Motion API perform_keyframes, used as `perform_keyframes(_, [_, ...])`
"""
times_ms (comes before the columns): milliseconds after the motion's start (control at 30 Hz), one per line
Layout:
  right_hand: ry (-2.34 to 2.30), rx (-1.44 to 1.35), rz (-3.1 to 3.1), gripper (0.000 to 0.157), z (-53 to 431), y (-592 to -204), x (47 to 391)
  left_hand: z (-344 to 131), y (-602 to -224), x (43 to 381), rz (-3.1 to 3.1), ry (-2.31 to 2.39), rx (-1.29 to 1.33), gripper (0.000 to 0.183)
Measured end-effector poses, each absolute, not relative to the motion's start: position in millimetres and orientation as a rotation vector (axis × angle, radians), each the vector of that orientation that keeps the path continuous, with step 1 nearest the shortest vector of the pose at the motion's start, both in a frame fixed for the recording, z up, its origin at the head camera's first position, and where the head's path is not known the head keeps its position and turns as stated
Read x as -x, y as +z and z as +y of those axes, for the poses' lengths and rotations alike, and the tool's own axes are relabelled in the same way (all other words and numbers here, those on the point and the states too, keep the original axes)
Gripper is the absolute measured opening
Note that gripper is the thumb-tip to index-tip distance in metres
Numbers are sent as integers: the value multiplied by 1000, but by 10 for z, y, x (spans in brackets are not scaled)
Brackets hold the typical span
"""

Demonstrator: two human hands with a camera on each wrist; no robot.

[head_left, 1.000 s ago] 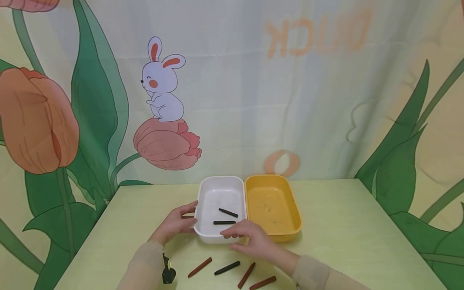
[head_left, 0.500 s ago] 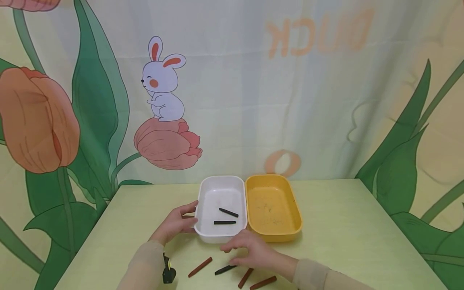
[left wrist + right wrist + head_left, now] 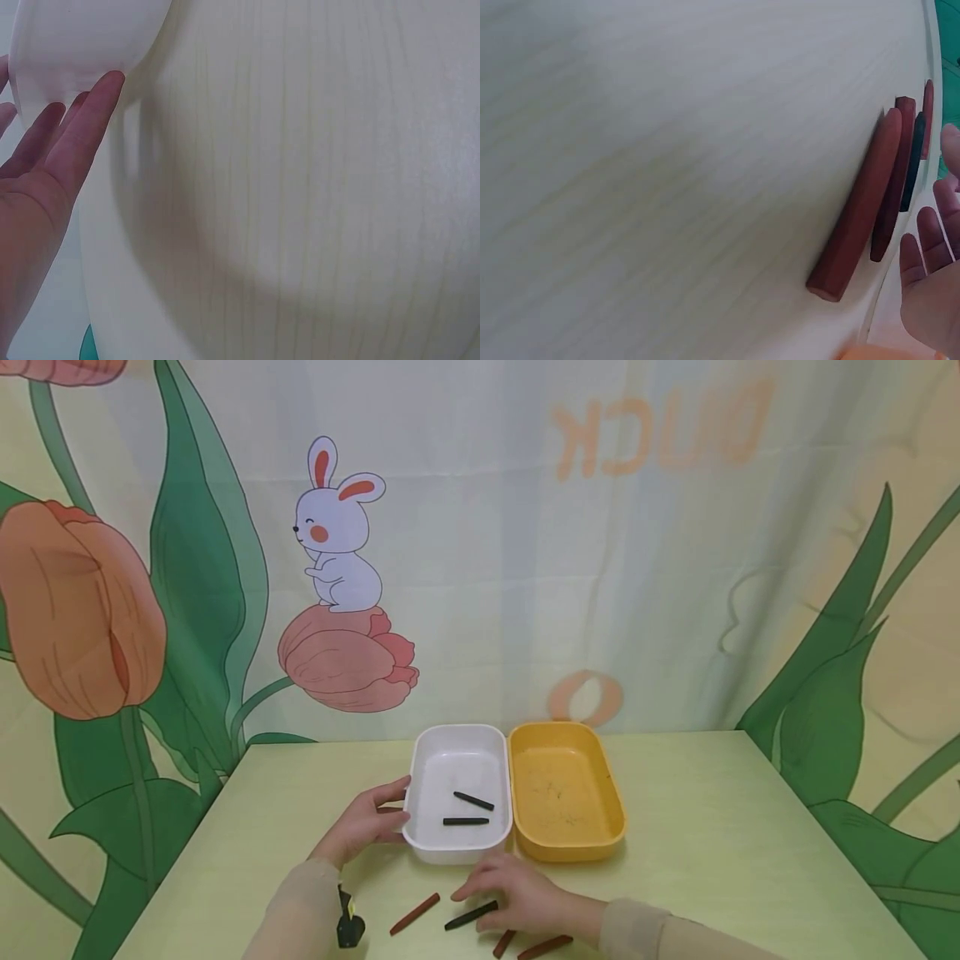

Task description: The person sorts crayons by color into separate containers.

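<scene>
My left hand [image 3: 365,818] rests against the left side of a white tray [image 3: 457,855], its fingers fairly straight along the wall, as the left wrist view also shows. Two black crayons [image 3: 466,821] lie inside this tray. In front of it my right hand [image 3: 528,893] hovers low, with fingers and thumb parted on either side of another black crayon [image 3: 465,917] on the table. Red-brown crayons lie around it: one crayon [image 3: 415,914] to the left and two more, partly covered by the hand in the head view. The right wrist view has these crayons [image 3: 855,217] beside the outstretched fingers.
A yellow tray [image 3: 570,853] stands against the white tray's right side, with only faint dark marks on its floor. Behind the table [image 3: 690,827] hangs a curtain [image 3: 480,552] printed with tulips and a rabbit. A small black object [image 3: 350,928] shows at my left sleeve.
My right hand has moved from the white tray's front rim down toward me, over the black crayon on the table. The left hand and both trays have stayed in place.
</scene>
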State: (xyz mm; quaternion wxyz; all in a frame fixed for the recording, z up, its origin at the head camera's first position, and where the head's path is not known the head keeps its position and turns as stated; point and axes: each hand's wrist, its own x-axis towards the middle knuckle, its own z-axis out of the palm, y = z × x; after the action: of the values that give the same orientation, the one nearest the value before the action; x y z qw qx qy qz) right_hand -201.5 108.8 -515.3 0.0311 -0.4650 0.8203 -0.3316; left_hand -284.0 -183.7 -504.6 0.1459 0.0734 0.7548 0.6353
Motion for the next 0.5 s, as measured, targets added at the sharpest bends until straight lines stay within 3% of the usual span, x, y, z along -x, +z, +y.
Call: perform_keyframes(500, [-945, 1361, 2539, 40, 1026, -5227, 2019, -1821, -5016, 2820, 2207, 1811, -181, 67])
